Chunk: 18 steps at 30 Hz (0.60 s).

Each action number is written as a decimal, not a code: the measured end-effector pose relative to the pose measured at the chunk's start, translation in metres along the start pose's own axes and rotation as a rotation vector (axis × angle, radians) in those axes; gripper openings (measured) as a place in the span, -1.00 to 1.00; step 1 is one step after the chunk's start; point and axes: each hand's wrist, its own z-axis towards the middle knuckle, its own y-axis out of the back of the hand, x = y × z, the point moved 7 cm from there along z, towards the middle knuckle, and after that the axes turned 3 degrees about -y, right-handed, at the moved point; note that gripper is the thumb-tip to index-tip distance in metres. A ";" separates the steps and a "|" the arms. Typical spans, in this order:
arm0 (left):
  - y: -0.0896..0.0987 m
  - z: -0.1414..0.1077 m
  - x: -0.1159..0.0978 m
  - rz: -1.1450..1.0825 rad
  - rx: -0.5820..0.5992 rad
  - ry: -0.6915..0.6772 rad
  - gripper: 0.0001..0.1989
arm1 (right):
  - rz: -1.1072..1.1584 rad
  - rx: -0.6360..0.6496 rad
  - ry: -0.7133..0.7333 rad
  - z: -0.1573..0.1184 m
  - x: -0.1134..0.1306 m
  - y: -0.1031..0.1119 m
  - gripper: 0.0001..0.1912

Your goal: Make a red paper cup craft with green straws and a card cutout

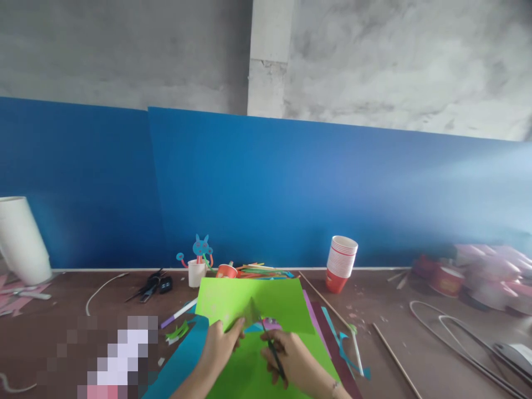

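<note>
A bright green sheet of paper point(266, 296) is raised over the table, its lower edge pinched by my left hand point(220, 343), thumb on top. My right hand point(291, 354) grips a pair of dark-handled scissors point(274, 354). The blades reach up to the sheet, where a notch shows between my hands. Below lies another green sheet point(249, 377), over blue paper point(183, 360) and purple paper point(318, 327). Through the notch a small purple piece with markings point(271, 323) is visible.
Behind the paper are a white cup with a blue paper figure point(197, 274) and a red cup point(226, 271). Stacked paper cups point(341, 263) stand to the right, near a wooden stick point(397, 360) and cables point(453, 332). A marker point(178, 313) and keys point(152, 285) lie left.
</note>
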 end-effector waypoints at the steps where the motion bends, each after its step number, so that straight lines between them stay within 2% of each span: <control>1: 0.000 0.000 0.001 0.001 -0.007 0.009 -0.55 | 0.022 0.019 0.008 -0.001 0.001 0.001 -0.25; 6: 0.000 0.000 0.007 -0.015 -0.039 0.031 -0.57 | 0.267 0.184 0.054 -0.010 0.010 -0.001 -0.20; 9: 0.003 -0.001 0.010 -0.010 -0.049 -0.022 -0.74 | 0.357 0.273 0.026 -0.012 0.008 -0.010 -0.05; 11: 0.005 -0.002 0.008 -0.010 -0.046 -0.058 -0.83 | 0.281 0.257 0.025 -0.008 0.002 -0.012 0.01; 13: 0.006 -0.003 0.003 -0.012 -0.021 -0.065 -0.84 | 0.151 0.185 0.027 -0.002 -0.004 -0.010 0.01; 16: 0.005 -0.005 -0.004 -0.071 0.041 -0.012 -0.69 | 0.081 0.123 0.043 0.004 -0.006 -0.002 -0.12; 18: 0.002 -0.007 -0.009 -0.186 0.099 0.028 -0.69 | 0.116 0.118 0.080 0.004 -0.002 0.003 -0.23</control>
